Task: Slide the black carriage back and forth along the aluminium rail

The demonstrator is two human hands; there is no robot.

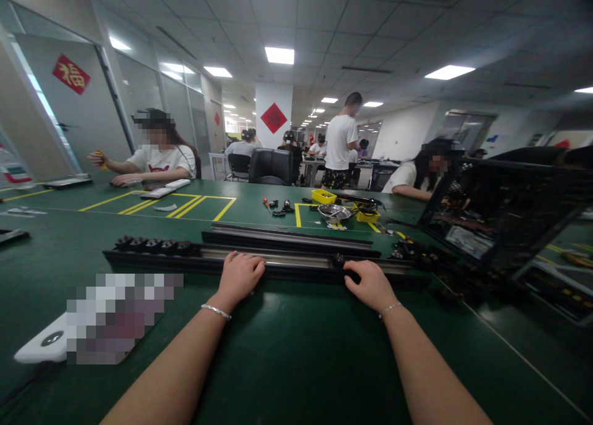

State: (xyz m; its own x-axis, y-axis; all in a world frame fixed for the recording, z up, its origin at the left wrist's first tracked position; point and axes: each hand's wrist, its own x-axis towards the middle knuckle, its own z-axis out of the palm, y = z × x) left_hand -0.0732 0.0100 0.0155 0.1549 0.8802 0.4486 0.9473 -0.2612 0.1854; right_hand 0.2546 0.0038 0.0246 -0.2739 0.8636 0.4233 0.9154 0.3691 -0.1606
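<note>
A long black rail [296, 266] with a bright metal channel lies crosswise on the table. Several small black blocks [152, 246], resembling socket modules, sit in a row at its left end. My left hand [239, 281] rests over the rail's near edge, fingers curled onto it. Farther right along the channel is a single small black block [340, 260]. My right hand [372, 284] is closed beside it, fingertips against its right side; the exact grip is partly hidden. A second black rail [291, 237] lies parallel just behind.
A phone [50, 338] lies at the near left. Beyond the rails are yellow bins [323, 196], a metal bowl [334, 212] and loose black parts [280, 207]. A dark open frame [491, 209] stands at right beside a heap of black pieces [417, 250]. Other people sit across the table.
</note>
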